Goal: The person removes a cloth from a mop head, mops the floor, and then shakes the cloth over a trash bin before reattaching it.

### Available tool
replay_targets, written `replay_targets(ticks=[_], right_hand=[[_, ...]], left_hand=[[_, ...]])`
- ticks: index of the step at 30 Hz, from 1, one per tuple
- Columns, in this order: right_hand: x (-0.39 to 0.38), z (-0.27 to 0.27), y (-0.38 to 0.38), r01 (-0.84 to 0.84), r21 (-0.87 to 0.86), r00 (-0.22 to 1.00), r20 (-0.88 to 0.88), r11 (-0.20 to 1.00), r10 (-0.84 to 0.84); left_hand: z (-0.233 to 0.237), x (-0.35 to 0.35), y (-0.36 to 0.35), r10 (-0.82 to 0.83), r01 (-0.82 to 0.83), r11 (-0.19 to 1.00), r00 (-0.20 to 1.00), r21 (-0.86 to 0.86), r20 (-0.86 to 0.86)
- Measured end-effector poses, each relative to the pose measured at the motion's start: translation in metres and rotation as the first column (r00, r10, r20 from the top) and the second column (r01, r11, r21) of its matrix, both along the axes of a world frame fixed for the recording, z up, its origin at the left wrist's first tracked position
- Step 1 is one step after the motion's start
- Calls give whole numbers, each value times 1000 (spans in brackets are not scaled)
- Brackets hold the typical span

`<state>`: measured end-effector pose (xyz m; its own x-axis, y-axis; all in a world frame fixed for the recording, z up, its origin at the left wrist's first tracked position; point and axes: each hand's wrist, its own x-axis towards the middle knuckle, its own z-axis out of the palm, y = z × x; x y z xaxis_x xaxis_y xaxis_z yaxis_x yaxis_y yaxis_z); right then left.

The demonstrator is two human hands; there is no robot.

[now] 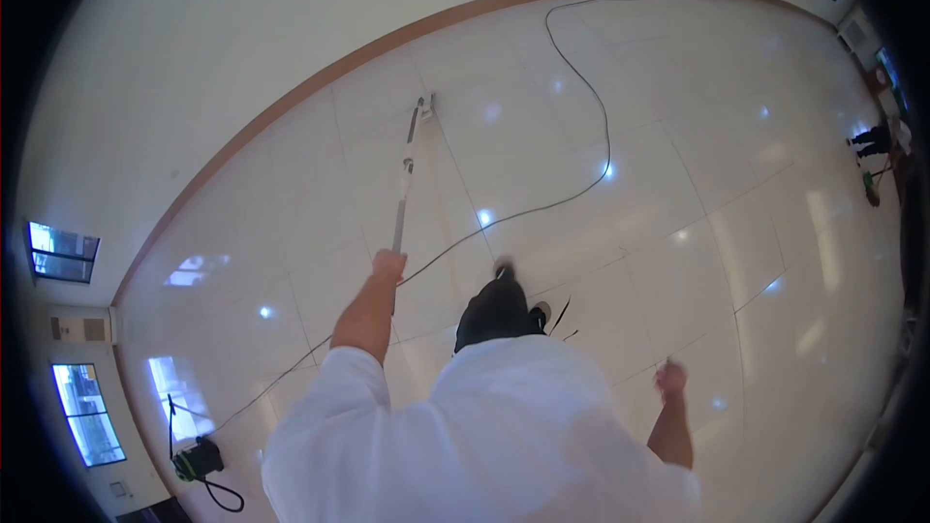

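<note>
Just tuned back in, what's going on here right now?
A person in a white top stands on a glossy tiled floor. The left hand grips a long pole, whose head rests on the tiles near the wall. The right hand hangs at the side, blurred, nothing visible in it. A cord snakes across the floor, a small green machine sits at lower left, and another person stands far off.

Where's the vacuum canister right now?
Head view, bottom left: the vacuum canister sits on the floor beside the windows, behind the left hand gripping the wand.
</note>
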<state>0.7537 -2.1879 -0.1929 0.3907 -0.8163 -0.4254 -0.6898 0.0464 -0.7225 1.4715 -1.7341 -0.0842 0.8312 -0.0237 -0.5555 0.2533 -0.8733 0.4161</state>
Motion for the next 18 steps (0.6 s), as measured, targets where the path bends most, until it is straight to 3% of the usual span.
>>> replay_targets(ticks=[1, 2, 3, 5, 7, 8, 9, 10, 11, 12, 13, 14, 16, 17, 18], right_hand=[[60, 67, -36, 353, 290, 918, 74, 889, -389], [101, 94, -72, 329, 280, 910, 162, 902, -382], [163, 137, -115, 428, 236, 867, 167, 873, -470], [253, 188, -171, 361, 143, 884, 264, 922, -387], [336, 188, -207, 192, 72, 938, 281, 979, -205], [381, 182, -215, 60, -1, 967, 246, 998, -58], [423, 174, -217, -88, -66, 976, 192, 994, 99], [458, 168, -212, -251, -65, 952, 162, 966, 258], [481, 145, -193, -365, -50, 925, 90, 930, 368], [506, 130, -175, -507, -100, 861, -5, 856, 509], [548, 143, -166, -613, 6, 789, -41, 790, 613], [583, 171, -145, -694, 115, 709, -64, 711, 703], [651, 209, -119, -891, 106, 437, -74, 442, 897], [684, 212, -114, -951, 35, 306, -41, 308, 951], [712, 213, -106, -985, -33, 172, -12, 171, 985]], left_hand=[[-1, 0, 5, 13, -13, 1000, 1000, 7, -12], [4, -1, 8, 34, -33, 999, 999, 35, -35], [9, 2, -16, 56, -53, 997, 997, 61, -49], [5, -20, -25, -421, 396, 877, 907, 272, 34], [2, -42, -32, -572, 436, 813, 719, 385, 394], [21, -31, -57, -559, 428, 822, 733, 376, 388], [53, -31, -83, -274, 233, 936, 953, 263, 130], [74, -33, -99, 57, -17, 975, 983, 221, -174], [73, -30, -91, 90, -48, 975, 978, 218, -187], [75, -17, -88, 64, -13, 987, 948, 161, -313], [78, 5, -100, 25, 20, 995, 903, 101, -429], [92, 16, -108, 43, 3, 994, 899, 105, -435], [140, 53, -136, 116, -227, 960, 854, -162, -507], [165, 68, -147, 128, -240, 957, 849, -160, -513], [193, 80, -155, 214, -416, 884, 767, -215, -604]])
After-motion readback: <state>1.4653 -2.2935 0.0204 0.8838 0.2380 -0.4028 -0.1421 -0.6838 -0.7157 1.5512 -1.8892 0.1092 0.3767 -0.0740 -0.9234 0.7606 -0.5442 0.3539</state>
